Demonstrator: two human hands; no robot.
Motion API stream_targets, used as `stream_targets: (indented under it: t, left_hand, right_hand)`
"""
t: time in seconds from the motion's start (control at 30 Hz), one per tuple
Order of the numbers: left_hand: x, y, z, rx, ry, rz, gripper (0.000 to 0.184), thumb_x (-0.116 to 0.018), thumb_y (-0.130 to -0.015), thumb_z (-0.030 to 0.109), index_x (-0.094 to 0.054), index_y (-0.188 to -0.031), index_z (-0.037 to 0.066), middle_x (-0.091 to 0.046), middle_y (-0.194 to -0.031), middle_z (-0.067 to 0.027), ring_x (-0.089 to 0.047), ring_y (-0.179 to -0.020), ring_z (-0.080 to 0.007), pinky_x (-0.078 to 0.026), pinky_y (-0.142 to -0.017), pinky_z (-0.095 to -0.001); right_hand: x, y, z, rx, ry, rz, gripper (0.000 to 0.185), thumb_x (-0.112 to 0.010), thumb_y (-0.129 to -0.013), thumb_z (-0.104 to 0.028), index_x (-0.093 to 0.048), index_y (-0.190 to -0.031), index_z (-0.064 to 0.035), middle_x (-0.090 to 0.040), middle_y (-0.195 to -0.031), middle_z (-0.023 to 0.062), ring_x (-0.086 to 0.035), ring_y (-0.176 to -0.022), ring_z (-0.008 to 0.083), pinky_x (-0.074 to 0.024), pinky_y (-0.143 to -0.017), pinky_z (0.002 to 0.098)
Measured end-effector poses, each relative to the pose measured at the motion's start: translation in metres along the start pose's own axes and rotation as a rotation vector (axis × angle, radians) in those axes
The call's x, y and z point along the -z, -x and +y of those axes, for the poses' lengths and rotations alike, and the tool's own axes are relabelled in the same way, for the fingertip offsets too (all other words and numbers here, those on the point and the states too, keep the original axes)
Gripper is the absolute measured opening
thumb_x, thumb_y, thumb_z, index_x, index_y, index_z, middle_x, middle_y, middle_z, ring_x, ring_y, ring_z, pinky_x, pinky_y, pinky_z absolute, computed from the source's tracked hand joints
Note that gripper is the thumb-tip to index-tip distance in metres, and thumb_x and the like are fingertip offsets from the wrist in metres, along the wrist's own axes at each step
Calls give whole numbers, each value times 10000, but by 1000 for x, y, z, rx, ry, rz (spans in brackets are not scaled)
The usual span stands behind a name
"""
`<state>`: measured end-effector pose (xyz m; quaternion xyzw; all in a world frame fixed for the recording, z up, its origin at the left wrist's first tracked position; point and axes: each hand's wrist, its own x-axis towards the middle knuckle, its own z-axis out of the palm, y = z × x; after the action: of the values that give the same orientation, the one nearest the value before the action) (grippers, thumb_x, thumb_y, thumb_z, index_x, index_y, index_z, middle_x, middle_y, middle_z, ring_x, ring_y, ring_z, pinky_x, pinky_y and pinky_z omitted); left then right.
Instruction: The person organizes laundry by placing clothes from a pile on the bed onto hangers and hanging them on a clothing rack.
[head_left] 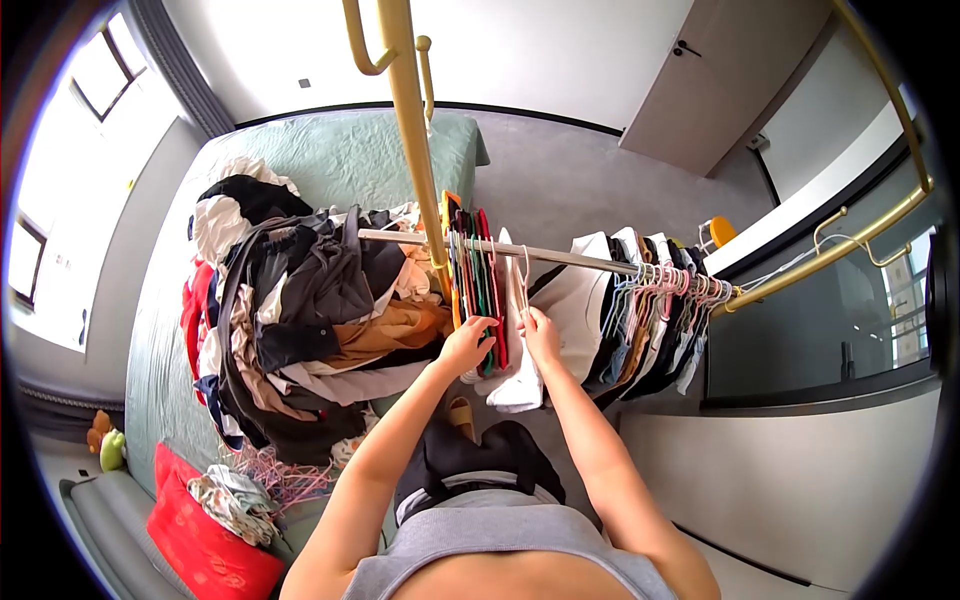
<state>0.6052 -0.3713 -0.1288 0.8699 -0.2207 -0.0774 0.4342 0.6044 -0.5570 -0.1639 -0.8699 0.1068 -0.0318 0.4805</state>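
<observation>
A metal rail holds clothes on hangers in front of me. My right hand is closed on the upper part of a white garment, which hangs from a pale hanger. Beside it, my left hand reaches to the coloured hangers, orange, green and red, packed close together at the rail's left end. Its thumb and fingers are apart, with nothing seen in them. To the right of my right hand hangs a broad white garment.
Several clothes on pink and blue hangers fill the rail's right end. A gold post rises close by. Mixed clothes are heaped on the green-covered bed. Loose pink hangers lie near a red cushion.
</observation>
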Motion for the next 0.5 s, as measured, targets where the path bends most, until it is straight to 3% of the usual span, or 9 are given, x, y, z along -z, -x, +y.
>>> stream_targets:
  t: [0.07, 0.23, 0.33, 0.5]
  left_hand:
    - [9, -7, -5, 1, 12, -8, 304, -595, -814, 159, -541, -1107, 96, -548, -964, -111, -584, -806, -257, -471, -721, -351]
    - [20, -13, -25, 45, 23, -63, 305, -578, -822, 174, -531, -1114, 101, -555, -1030, -112, -586, -840, -294, -473, -736, -374]
    - [27, -9, -31, 105, 22, -72, 300, -577, -823, 172, -534, -1110, 96, -557, -1030, -115, -586, -851, -297, -471, -747, -374]
    - [24, -5, -40, 186, 35, -33, 292, -581, -817, 165, -543, -1100, 105, -569, -1017, -112, -598, -868, -267, -474, -764, -363]
  right_hand:
    - [-7, -10, -10, -59, 61, 26, 287, -437, -924, -305, -589, -844, -74, -628, -683, 101, -604, -625, 313, -455, -573, 421]
    - [-39, -41, 20, -108, 246, 92, 245, -414, -923, -279, -579, -914, -98, -631, -752, 138, -607, -731, 354, -464, -620, 470]
    - [-52, -60, 65, -147, 462, 9, 233, -454, -912, -287, -605, -915, -111, -626, -637, 69, -624, -591, 231, -470, -566, 385]
    - [-37, -70, 33, -78, 261, 14, 211, -466, -897, -269, -598, -863, -109, -631, -647, 48, -616, -630, 260, -464, -579, 395]
